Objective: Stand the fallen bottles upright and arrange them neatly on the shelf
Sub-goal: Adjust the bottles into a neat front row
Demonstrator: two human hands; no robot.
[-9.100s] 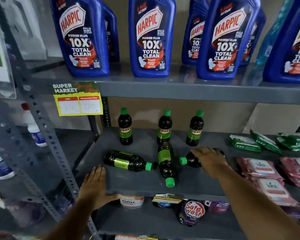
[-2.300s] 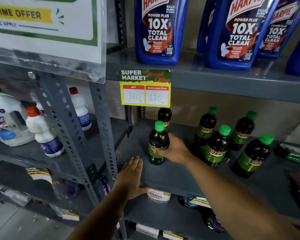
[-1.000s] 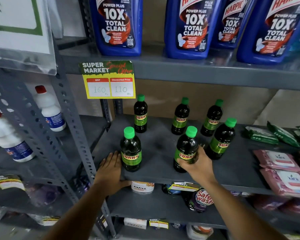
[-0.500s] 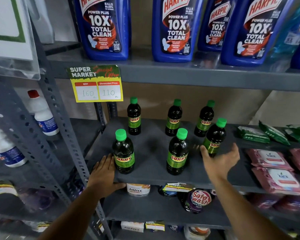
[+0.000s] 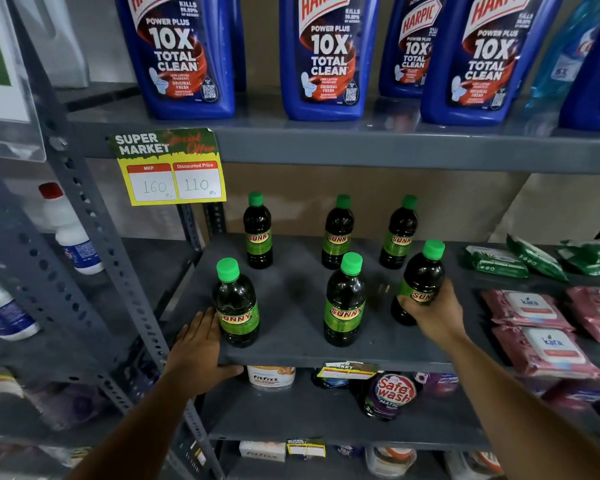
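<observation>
Several dark Sunny bottles with green caps stand upright on the grey shelf [image 5: 291, 299], in two rows of three. The back row holds a left bottle [image 5: 258, 233], a middle bottle [image 5: 337, 235] and a right bottle [image 5: 399, 235]. In front stand a left bottle [image 5: 237, 306] and a middle bottle [image 5: 344, 303]. My right hand [image 5: 435, 315] is wrapped around the lower body of the front right bottle [image 5: 421, 271], which leans slightly. My left hand [image 5: 196, 348] lies flat on the shelf's front left corner, thumb under the edge, beside the front left bottle.
Blue Harpic bottles [image 5: 184, 53] fill the shelf above, with a yellow price tag [image 5: 170, 168] hanging from its edge. Green packets [image 5: 492, 261] and pink wipe packs [image 5: 530, 306] lie to the right. White bottles [image 5: 71, 233] stand on the left rack. Pouches and tubs sit below.
My right hand let go of the front middle bottle, moved right and closed on the front right bottle. The left hand stayed on the shelf edge.
</observation>
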